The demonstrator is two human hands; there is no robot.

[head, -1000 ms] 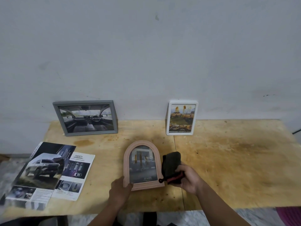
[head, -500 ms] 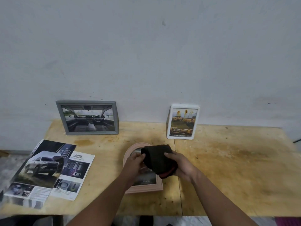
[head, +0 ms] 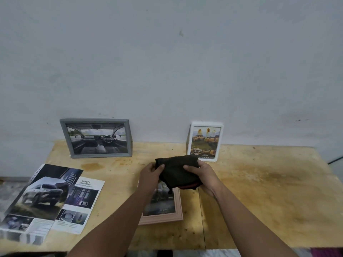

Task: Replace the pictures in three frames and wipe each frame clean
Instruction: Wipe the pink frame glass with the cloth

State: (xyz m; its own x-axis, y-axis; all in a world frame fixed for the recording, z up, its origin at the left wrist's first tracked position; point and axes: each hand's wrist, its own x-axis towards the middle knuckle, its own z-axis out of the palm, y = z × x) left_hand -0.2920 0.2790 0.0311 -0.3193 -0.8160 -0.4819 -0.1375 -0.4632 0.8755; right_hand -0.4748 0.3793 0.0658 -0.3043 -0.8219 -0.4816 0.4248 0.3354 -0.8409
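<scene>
Fingers (head: 191,166) of my right hand (head: 205,176) curl over the right edge of the dark cloth (head: 177,170), thumb on top, gripping it. My left hand (head: 150,173) pinches the cloth's left corner between thumb and fingers. Both hands hold the cloth up, spread between them, above the surface (head: 269,191).

Below the cloth and my left forearm, the pink frame (head: 176,210) lies flat on the surface, face up. I see only its lower part and right edge; the top is hidden by the cloth and hands. I cannot tell whether the cloth touches it.

At the back left, the grey frame (head: 96,139) stands leaning toward the wall (head: 167,62) and shows a car interior picture. At the back, right of centre, the white frame (head: 205,141) stands upright in portrait format with a picture of yellow vehicles. The cloth's upper right corner overlaps its lower edge in this view.

On the left of the surface lies a car brochure (head: 42,199), with a loose sheet (head: 81,203) headed "SAFETY" partly on it. The brochure's near corner reaches past the surface's front edge.
</scene>
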